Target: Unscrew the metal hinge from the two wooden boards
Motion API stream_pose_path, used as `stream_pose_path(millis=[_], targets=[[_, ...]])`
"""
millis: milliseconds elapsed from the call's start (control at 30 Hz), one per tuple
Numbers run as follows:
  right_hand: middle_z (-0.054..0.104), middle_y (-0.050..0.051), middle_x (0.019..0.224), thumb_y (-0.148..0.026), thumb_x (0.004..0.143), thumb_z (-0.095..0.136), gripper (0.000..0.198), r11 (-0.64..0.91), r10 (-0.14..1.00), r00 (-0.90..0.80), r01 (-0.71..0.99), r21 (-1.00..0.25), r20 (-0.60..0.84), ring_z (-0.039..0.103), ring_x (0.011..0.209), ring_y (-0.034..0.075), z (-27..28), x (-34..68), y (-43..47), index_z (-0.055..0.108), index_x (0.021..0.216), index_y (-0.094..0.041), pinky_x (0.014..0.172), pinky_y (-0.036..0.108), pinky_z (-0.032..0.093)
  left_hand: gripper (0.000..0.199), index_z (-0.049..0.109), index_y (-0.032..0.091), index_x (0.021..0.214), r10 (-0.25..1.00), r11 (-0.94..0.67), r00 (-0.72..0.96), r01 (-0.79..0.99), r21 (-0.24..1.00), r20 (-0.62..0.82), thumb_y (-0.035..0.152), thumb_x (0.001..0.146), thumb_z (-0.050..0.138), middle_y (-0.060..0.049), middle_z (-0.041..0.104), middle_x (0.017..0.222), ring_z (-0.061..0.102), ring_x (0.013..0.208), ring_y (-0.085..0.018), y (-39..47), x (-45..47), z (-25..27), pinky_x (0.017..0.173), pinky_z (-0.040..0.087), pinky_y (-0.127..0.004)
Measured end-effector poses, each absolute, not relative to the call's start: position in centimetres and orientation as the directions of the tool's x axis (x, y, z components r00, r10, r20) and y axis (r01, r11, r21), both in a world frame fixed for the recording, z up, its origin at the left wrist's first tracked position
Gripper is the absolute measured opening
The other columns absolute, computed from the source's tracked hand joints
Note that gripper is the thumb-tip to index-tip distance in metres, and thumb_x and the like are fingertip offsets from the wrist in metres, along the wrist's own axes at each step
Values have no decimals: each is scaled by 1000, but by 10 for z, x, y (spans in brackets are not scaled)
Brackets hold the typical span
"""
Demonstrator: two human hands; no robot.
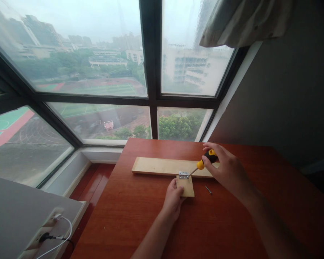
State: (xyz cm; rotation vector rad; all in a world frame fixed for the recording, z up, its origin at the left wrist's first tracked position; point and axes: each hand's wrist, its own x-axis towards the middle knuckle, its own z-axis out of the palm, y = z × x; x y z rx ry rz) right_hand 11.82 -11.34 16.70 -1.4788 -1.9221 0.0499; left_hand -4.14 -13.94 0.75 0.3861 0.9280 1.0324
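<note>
Over at the far left, a power strip (44,230) sits on a grey ledge with a white cable and a black plug in it, well apart from your work. On the red-brown table (129,216), your left hand (173,199) presses down on the left side of a small wooden block (187,186), fingers curled over its edge. That block lies just in front of a long wooden board (162,166), and a small metal hinge (183,175) bridges the two where they meet. Your right hand (226,169) is clenched around the yellow and black handle of a screwdriver (205,161), whose shaft slants down and left so that its tip meets the hinge. Just right of the block, a loose screw (208,189) lies on the table below your right hand.
</note>
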Motion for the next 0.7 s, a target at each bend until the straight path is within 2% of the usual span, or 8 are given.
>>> stream_pose_path(millis=[367, 567, 700], targets=[[64, 3, 102, -23, 83, 54, 33, 347, 861, -89, 822, -452, 500, 63, 89, 18, 173, 117, -115, 53, 115, -24, 81, 30, 48, 43, 59, 17, 102, 855, 501, 206, -568, 653, -476, 13, 59, 62, -8, 67, 99, 61, 77, -17, -139, -41, 6, 66, 51, -28], [61, 0, 84, -11, 72, 51, 27, 368, 883, -79, 729, -577, 463, 59, 75, 15, 178, 121, -116, 52, 97, -22, 72, 26, 45, 42, 58, 16, 101, 858, 495, 208, -576, 650, -469, 12, 60, 61, -8, 67, 98, 61, 77, -17, -139, -41, 4, 66, 50, -27], [63, 0, 82, -11, 72, 48, 19, 383, 908, -199, 748, -542, 368, 59, 77, 15, 157, 117, -104, 56, 86, -21, 72, 25, 43, 42, 59, 17, 101, 856, 500, 214, -577, 646, -471, 12, 60, 61, -8, 67, 97, 61, 75, -17, -138, -41, 3, 65, 51, -27]])
